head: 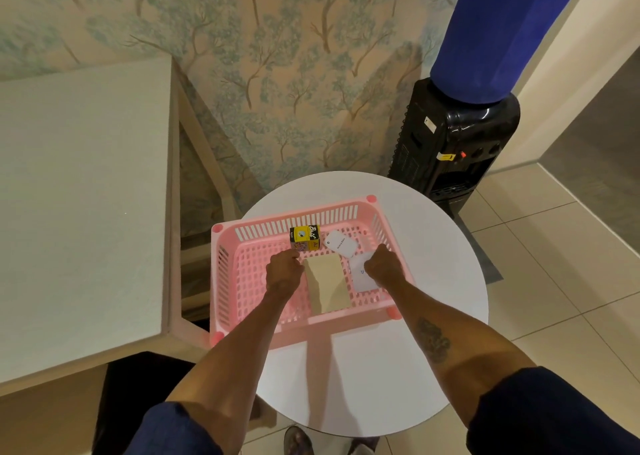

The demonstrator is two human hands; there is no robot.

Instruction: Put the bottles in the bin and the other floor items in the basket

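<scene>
A pink slotted basket [225, 281] stands on a round white table [363, 378]. Inside it are a yellow and black box [304, 237], a white tag [341, 243], a brown paper envelope [327, 288] and a white card [360, 278]. My left hand [282, 272] is inside the basket with its fingers curled, the fingertips just below the box and beside the envelope's top corner. My right hand [382, 264] is also inside, its fingers closed over the white card's upper edge by the right wall. No bottle or bin is in view.
A pale table [79, 195] stands to the left, close to the basket. A black water dispenser [453, 149] with a blue bottle [498, 32] stands against the patterned wall at the back right. Tiled floor [554, 281] lies to the right. My feet show below the round table.
</scene>
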